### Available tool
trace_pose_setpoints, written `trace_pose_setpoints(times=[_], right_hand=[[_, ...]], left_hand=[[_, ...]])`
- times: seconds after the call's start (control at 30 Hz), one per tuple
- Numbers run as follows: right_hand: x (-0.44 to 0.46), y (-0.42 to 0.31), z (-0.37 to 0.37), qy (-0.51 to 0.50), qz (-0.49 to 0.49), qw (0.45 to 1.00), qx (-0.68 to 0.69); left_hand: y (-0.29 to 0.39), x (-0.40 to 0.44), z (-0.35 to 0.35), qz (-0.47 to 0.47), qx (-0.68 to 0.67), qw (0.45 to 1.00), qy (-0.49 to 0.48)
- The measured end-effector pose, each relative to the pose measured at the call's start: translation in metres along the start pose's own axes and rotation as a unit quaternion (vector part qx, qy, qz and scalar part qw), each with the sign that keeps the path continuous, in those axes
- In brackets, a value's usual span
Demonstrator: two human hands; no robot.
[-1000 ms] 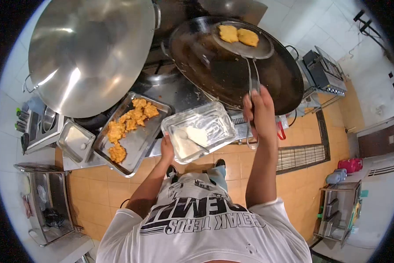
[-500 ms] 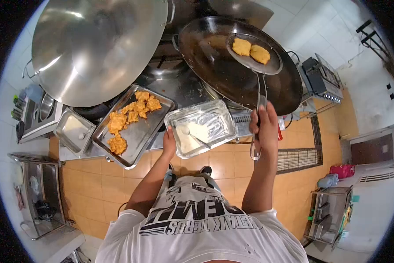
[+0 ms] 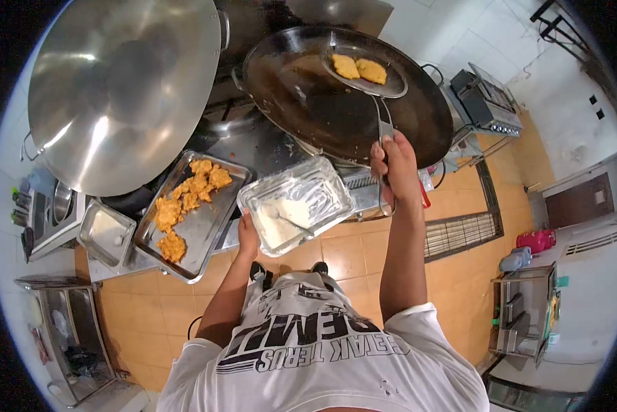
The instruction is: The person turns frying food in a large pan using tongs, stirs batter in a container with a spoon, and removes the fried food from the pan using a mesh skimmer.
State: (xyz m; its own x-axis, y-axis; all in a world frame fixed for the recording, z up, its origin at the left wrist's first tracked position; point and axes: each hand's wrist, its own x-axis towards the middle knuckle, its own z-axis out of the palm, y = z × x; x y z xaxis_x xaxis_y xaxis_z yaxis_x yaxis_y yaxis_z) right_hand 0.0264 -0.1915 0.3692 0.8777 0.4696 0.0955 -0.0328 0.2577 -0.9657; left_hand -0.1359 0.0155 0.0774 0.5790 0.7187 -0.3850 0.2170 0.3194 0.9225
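Note:
My right hand [image 3: 397, 165] is closed around the handle of a skimmer [image 3: 395, 88], which is over the far part of a large dark wok [image 3: 308, 113]. Two golden fried pieces [image 3: 358, 69] rest on the skimmer. My left hand [image 3: 248, 237] grips the left side of a rectangular metal pan [image 3: 346, 196], its thumb by the rim and its other fingers mostly hidden. Inside the pan are pale batter [image 3: 274, 230] and a spoon [image 3: 291, 221], with white smears on the walls.
Left of the pan, a steel tray [image 3: 209, 233] carries several orange-brown fried pieces [image 3: 172, 214]. A smaller metal pan [image 3: 107, 237] with pale residue sits beyond it. A huge shiny metal wok or lid [image 3: 126, 82] stands at the upper left. A small oven [image 3: 483, 103] is at the right.
My right hand and the skimmer have moved a little farther forward over the wok. The whole view has shifted and turned slightly. My left hand keeps its hold on the pan.

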Motion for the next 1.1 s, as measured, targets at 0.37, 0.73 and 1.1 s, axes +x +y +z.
trace_pose_setpoints(times=[0.37, 0.73, 1.1], right_hand=[[0.006, 0.02, 0.002, 0.039, 0.004, 0.999, 0.017], [0.02, 0.011, 0.0, 0.035, -0.005, 0.999, 0.006], [0.026, 0.006, 0.001, 0.008, 0.009, 1.0, 0.003]], left_hand=[[-0.021, 0.023, -0.004, 0.017, -0.005, 1.0, -0.005], [-0.018, 0.015, -0.002, 0.05, -0.038, 0.998, -0.025], [-0.018, 0.017, -0.003, 0.009, -0.087, 0.996, -0.034]])
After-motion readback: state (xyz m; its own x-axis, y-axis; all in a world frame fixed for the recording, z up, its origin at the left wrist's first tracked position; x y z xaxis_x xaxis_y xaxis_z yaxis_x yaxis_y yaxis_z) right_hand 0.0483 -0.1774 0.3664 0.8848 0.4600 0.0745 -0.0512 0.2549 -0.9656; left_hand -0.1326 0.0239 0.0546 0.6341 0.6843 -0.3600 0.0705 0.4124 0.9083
